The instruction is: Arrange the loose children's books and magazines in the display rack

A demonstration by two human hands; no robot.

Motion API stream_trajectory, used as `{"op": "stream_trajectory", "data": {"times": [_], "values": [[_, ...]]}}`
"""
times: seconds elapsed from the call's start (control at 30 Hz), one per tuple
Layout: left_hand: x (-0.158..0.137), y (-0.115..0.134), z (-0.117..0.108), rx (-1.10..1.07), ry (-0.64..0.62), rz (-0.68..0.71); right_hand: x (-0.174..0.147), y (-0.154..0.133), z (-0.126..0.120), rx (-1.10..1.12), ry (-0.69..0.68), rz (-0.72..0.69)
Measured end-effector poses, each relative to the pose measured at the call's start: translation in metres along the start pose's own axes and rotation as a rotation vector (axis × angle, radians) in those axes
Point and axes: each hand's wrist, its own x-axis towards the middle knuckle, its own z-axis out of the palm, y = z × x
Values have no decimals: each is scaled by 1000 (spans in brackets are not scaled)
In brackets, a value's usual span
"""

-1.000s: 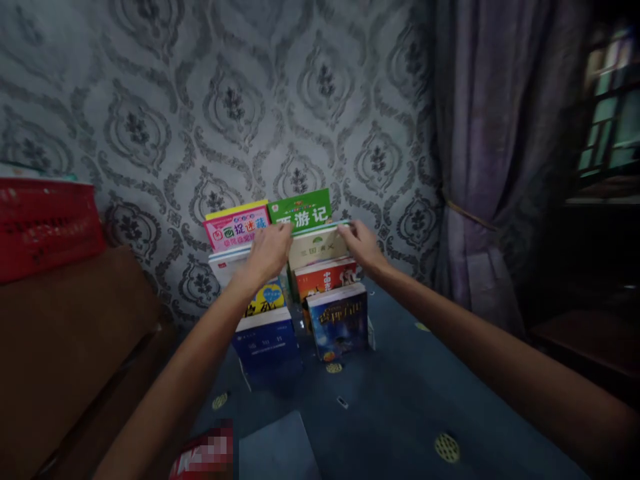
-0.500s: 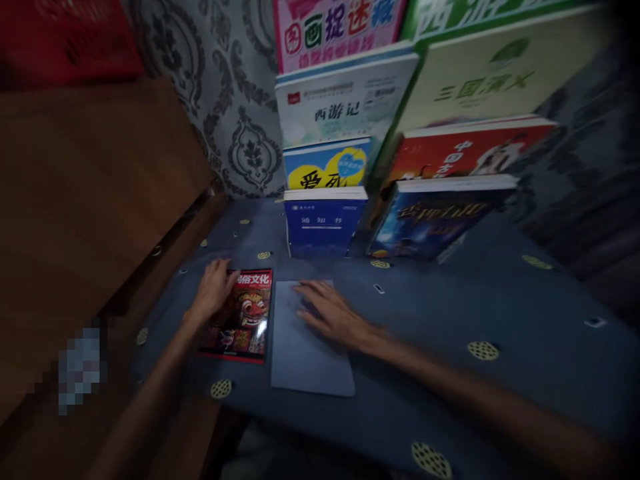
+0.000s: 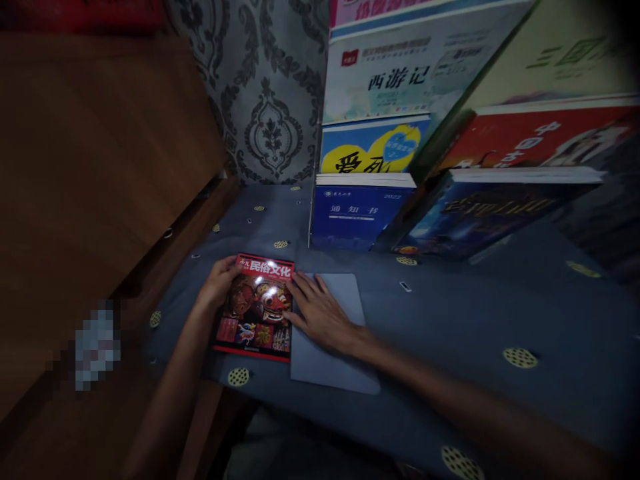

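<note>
The 民俗文化 book lies flat, cover up, on the blue cloth-covered table, close to the near edge; its cover is red at top and bottom, with glossy pictures of masks between. The person's left hand is at its 10 o'clock, fingers bent at the upper left edge and touching it; whether that grip pinches the book or only presses its side cannot be told. The right hand reaches in from 4 o'clock, its grip unclosed, palm down with fingers spread over a plain grey-blue slab, the fingertips and thumb meeting the right edge of the 民俗文化 book. The slab lies flat at the book's 3 o'clock, just beside it, partly covered by the right hand. Toward 2 o'clock, books stand in two stepped columns. In the nearer column a dark blue 通知书 is in front, then a blue-and-yellow book, a pale 西游记 book and a pink book cut off by the frame. In the other are a dark blue book with dim gold lettering, a red book and a pale green book. Patterned wallpaper shows at 12 o'clock, and a brown wooden panel rises at 10 o'clock.
</note>
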Motion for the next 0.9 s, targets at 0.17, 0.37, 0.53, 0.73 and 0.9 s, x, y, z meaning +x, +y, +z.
{"op": "stream_trajectory", "data": {"times": [0.17, 0.37, 0.53, 0.73, 0.9], "values": [[-31, 35, 8, -139, -36, 61, 0, 4, 8, 431, 189, -1], [-60, 81, 35, -172, -74, 198, -7, -8, 2, 1213, 347, 139], [-79, 98, 69, -244, -118, 140, -28, 7, -37, 1373, 222, 209], [-79, 106, 134, -325, -285, 208, -66, 39, -112, 1300, 462, 155], [-81, 120, 185, -291, -579, 338, -104, 60, -166, 1158, 595, 192]]}}
